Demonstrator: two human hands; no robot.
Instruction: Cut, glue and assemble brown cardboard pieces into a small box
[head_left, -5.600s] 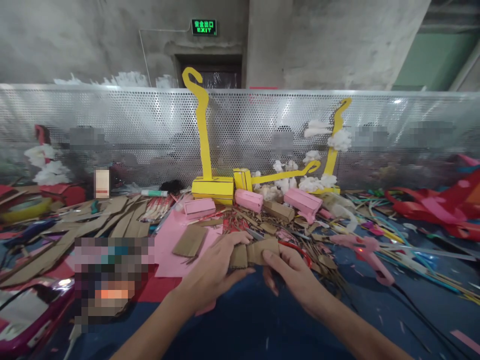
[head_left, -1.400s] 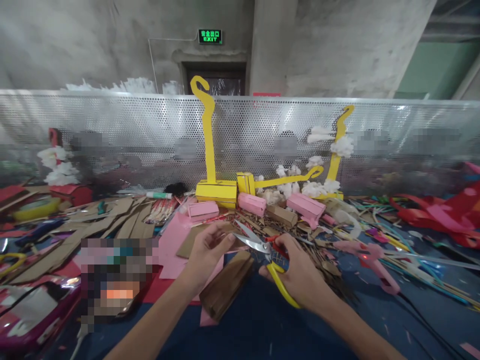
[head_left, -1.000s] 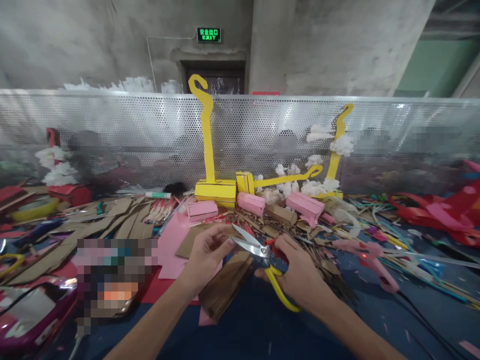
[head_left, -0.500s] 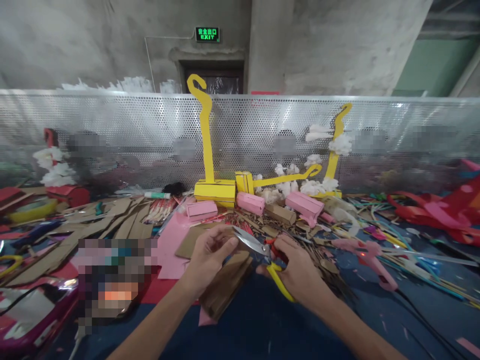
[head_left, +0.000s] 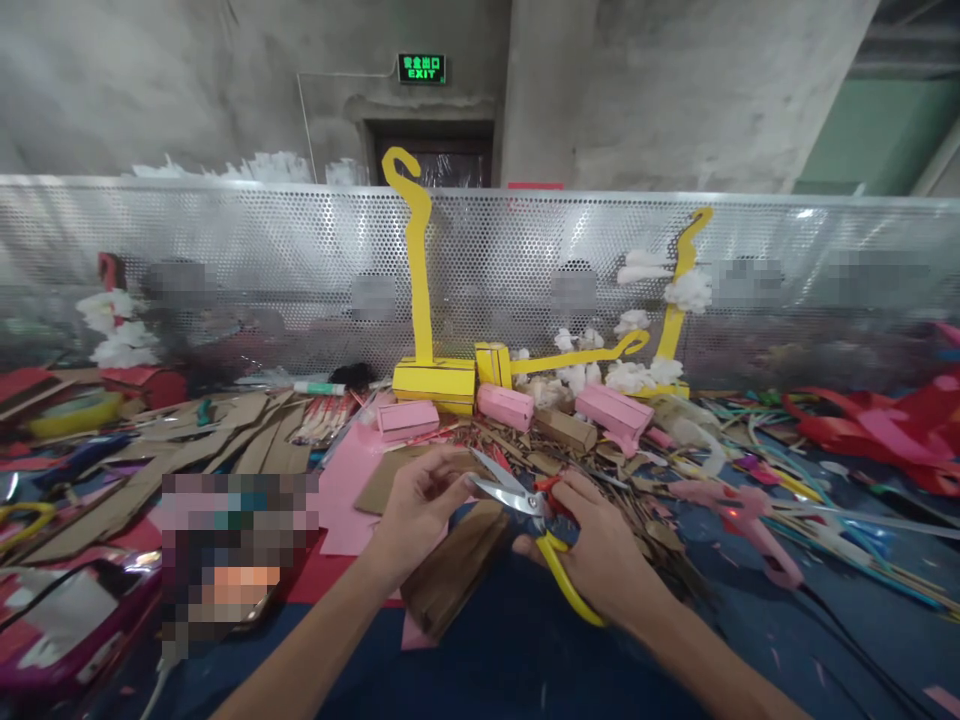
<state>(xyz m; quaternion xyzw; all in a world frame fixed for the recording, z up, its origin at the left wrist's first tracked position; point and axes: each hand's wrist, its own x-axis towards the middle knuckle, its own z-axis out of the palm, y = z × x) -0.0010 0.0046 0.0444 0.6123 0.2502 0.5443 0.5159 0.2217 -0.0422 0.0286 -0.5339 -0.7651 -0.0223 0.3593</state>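
My right hand (head_left: pixel 600 535) grips a pair of scissors (head_left: pixel 529 500) by its red and yellow handles. The silver blades are parted and point toward my left hand (head_left: pixel 424 510). That hand is closed in a pinch, thumb against fingers, close to the blade tips; whatever sits between the fingers is hidden or too small to name. Under the hands a folded brown cardboard piece (head_left: pixel 457 570) lies on the dark blue table. A flat brown cardboard sheet (head_left: pixel 375 482) and a pink sheet (head_left: pixel 345 500) are partly covered by my left hand.
Yellow paper boxes with hooked necks (head_left: pixel 433 380) stand at the back, pink boxes (head_left: pixel 506 405) before them. A pink glue gun (head_left: pixel 750 510) lies right, its cord trailing forward. Cardboard strips (head_left: pixel 165 480) are heaped left. A perforated metal screen (head_left: pixel 300 260) closes the far side.
The scissors' blades have opened wider, and the yellow handle has swung slightly outward. My left hand keeps its pinch. The whole view has shifted a little.
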